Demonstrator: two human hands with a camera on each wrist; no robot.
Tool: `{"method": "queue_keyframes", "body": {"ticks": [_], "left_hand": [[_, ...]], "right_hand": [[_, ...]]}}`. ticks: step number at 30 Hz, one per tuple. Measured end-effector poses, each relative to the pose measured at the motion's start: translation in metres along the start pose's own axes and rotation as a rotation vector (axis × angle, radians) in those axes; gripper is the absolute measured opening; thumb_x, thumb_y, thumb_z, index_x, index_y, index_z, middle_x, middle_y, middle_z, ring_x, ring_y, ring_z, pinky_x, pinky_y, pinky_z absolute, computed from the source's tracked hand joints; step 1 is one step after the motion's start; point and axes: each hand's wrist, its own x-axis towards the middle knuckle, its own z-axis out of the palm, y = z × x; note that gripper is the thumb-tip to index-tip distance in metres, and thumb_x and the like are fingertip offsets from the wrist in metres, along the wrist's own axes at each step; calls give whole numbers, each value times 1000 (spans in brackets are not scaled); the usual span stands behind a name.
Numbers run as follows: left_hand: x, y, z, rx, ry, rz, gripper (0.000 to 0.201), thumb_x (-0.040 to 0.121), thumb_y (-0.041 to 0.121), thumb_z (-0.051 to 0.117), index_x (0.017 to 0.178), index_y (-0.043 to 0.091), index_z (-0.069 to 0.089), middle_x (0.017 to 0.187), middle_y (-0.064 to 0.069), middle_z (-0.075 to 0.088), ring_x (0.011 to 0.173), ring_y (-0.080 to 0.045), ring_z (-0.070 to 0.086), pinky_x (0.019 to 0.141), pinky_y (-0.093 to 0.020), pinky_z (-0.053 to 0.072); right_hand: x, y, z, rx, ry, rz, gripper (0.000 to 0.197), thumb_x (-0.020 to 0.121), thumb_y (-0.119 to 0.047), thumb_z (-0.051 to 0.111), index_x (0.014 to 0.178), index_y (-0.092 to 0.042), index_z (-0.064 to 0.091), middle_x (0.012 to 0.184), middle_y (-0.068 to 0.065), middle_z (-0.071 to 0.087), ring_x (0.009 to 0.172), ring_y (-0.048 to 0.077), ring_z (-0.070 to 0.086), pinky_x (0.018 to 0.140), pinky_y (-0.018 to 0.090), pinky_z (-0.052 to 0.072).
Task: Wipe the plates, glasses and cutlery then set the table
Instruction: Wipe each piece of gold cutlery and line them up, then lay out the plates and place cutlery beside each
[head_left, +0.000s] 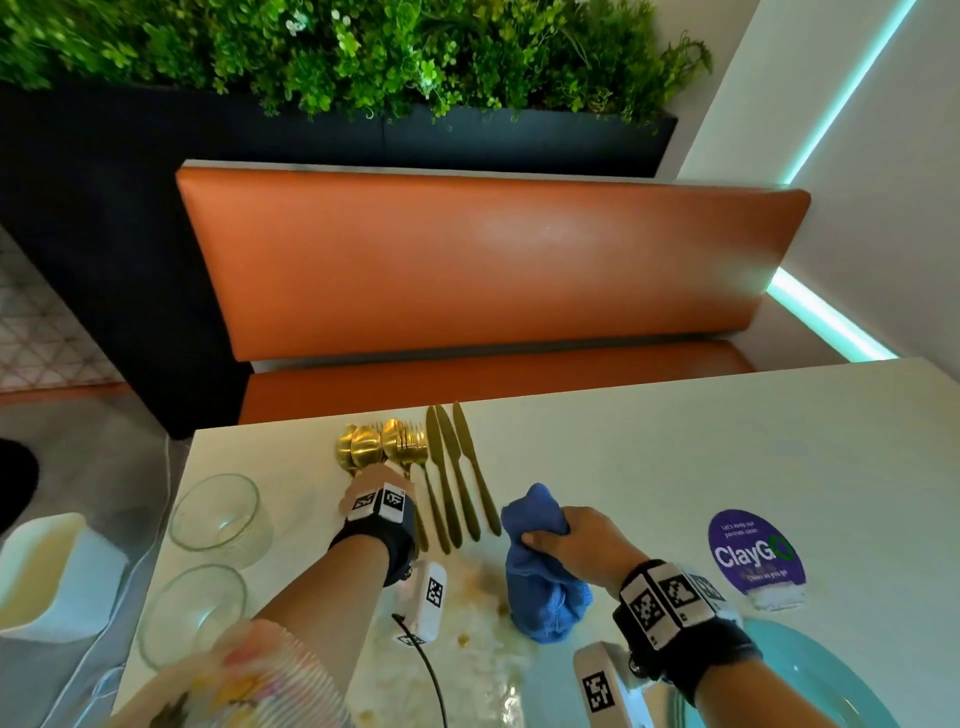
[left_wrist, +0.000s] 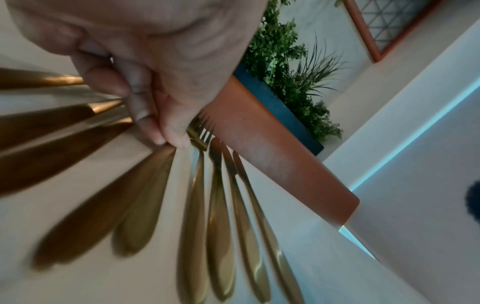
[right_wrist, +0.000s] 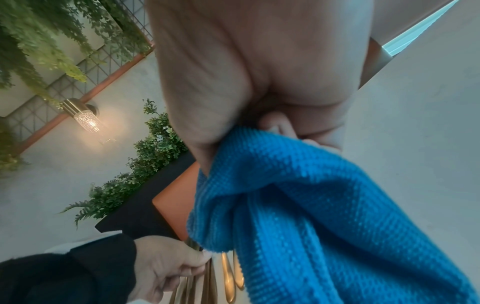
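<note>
Gold spoons (head_left: 366, 446), forks (head_left: 413, 449) and three knives (head_left: 457, 467) lie fanned out by the table's far edge. My left hand (head_left: 371, 480) is over the spoon and fork handles. Its curled fingers (left_wrist: 140, 111) pinch several gold handles (left_wrist: 52, 119), and the knives (left_wrist: 233, 205) lie free beside them. My right hand (head_left: 566, 538) grips a bunched blue cloth (head_left: 540, 587) that hangs down onto the table, to the right of the knives. The cloth (right_wrist: 311, 216) fills the right wrist view, with my left hand (right_wrist: 168, 265) behind it. Two clear glasses (head_left: 215, 512) (head_left: 192, 613) stand at the left, and a teal plate (head_left: 821, 675) sits at the lower right.
Pale stains and crumbs (head_left: 483, 623) mark the white table (head_left: 675, 457) near the cloth. A purple ClayGo sticker (head_left: 756, 551) is stuck to the right. An orange bench (head_left: 467, 270) runs behind the far edge. A white seat (head_left: 52, 571) stands off the table's left side.
</note>
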Motion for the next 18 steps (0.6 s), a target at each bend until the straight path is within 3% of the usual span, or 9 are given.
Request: {"method": "queue_keyframes", "body": {"ticks": [2, 7, 10, 12, 15, 18], "left_hand": [[-5, -1, 2, 38, 33, 4, 26, 93, 31, 53, 108, 11, 61, 113, -9, 63, 103, -26, 61, 92, -35, 50], [-31, 8, -9, 14, 43, 94, 36, 91, 46, 50, 102, 14, 61, 112, -7, 63, 104, -27, 58, 93, -38, 46], [-67, 25, -12, -63, -82, 302, 42, 95, 46, 42, 111, 12, 61, 114, -8, 64, 103, -26, 60, 87, -33, 44], [-102, 34, -11, -90, -226, 419, 53, 98, 48, 31, 112, 7, 61, 118, -13, 63, 108, -29, 58, 87, -32, 41], [-140, 30, -7, -328, -457, 378, 64, 94, 59, 31, 122, 9, 61, 131, -12, 58, 120, -27, 54, 104, -36, 39], [-165, 7, -8, -482, -546, 371, 68, 89, 64, 39, 121, 10, 61, 130, -8, 59, 119, -23, 55, 107, -36, 39]], "right_hand": [[-2, 3, 0, 37, 2, 14, 34, 88, -42, 57, 96, -9, 62, 94, 7, 65, 88, 21, 61, 81, 28, 49], [-15, 8, 1, 262, 14, 44, 46, 88, -47, 55, 107, -6, 64, 106, 12, 69, 101, 26, 64, 94, 37, 50], [-35, 3, 0, 590, 10, 51, 44, 90, -42, 54, 111, -5, 63, 110, 15, 68, 104, 27, 64, 87, 35, 51], [-51, 1, -1, 797, -4, 24, 45, 91, -42, 51, 113, -4, 63, 111, 16, 68, 106, 28, 64, 91, 39, 52], [-78, -3, 2, 1023, -18, -46, 50, 91, -46, 44, 114, -5, 63, 114, 15, 68, 110, 27, 63, 97, 42, 48], [-108, -3, 12, 1201, 69, -60, 49, 93, -47, 39, 113, -8, 61, 119, 18, 64, 112, 26, 61, 94, 37, 47]]}}
